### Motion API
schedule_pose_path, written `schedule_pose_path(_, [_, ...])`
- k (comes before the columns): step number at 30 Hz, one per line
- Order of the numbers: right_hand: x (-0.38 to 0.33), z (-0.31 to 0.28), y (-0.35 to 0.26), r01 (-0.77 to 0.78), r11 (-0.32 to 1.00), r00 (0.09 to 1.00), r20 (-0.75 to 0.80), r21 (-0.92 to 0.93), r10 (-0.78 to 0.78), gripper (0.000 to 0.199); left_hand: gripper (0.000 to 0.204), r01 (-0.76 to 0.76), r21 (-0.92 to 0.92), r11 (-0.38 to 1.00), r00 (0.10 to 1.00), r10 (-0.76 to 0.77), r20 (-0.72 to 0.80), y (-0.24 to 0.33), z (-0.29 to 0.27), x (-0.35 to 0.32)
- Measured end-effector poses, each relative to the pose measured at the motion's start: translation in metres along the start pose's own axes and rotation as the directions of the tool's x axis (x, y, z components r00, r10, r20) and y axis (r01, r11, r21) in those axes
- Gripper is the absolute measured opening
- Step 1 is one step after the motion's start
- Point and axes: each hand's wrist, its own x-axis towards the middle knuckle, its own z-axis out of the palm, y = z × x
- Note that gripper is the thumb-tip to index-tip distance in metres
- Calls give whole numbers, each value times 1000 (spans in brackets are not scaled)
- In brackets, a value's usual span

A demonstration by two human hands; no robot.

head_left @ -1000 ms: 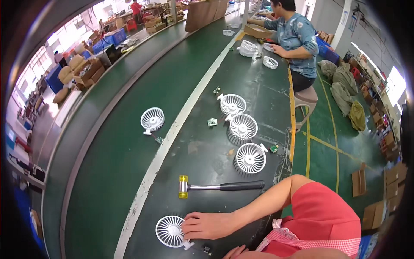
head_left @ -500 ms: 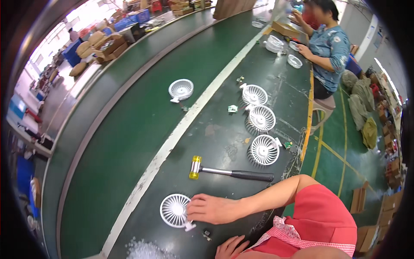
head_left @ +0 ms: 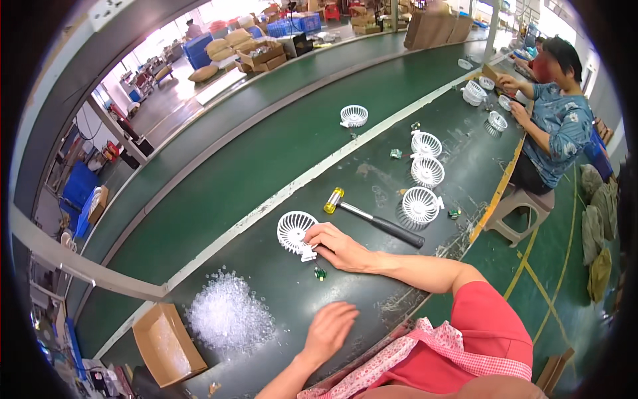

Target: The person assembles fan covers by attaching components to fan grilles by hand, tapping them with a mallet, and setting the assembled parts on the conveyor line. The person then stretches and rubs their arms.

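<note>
My right hand (head_left: 341, 248) reaches across the green bench to a round white slatted fan housing (head_left: 296, 231). Its fingers are closed on the housing's near right edge, by a small white bracket (head_left: 308, 253). A small green circuit board (head_left: 319, 273) hangs at the bracket by a thin wire. Nearer to me, my left hand (head_left: 330, 328) is over the bench, fingers loosely stretched, with nothing visible in it. To its left lies a heap of small clear plastic pieces (head_left: 229, 312). A mallet with yellow faces and a black handle (head_left: 389, 229) lies just beyond my right hand.
A cardboard box (head_left: 147, 332) stands left of the heap. Several white fan housings (head_left: 421, 205) with small circuit boards (head_left: 454, 214) lie farther along the bench. Another housing (head_left: 354, 116) is on the green belt (head_left: 266, 166). A co-worker (head_left: 558, 126) sits at the far right.
The view has shifted, bringing the clear heap and cardboard box into fuller sight. My left hand has come forward from the bench edge. My right hand stays at the fan housing.
</note>
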Motion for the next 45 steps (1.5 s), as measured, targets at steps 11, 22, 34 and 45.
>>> schedule_pose_path(11, [3,-18,-27,115,992,920,384,-58,-85,15,33,153,545,824,918,85,-387,-13,-33,16])
schedule_pose_path(22, [14,12,-19,167,955,911,410,-243,-55,31,28,146,541,828,969,-9,-249,-55,-25,20])
schedule_pose_path(34, [-8,8,-49,-605,778,780,323,169,536,24,31,134,514,847,886,130,-445,-47,-30,26])
schedule_pose_path(45, [-13,18,-76,-274,960,933,228,-55,279,14,24,188,651,735,880,168,-444,-49,-39,28])
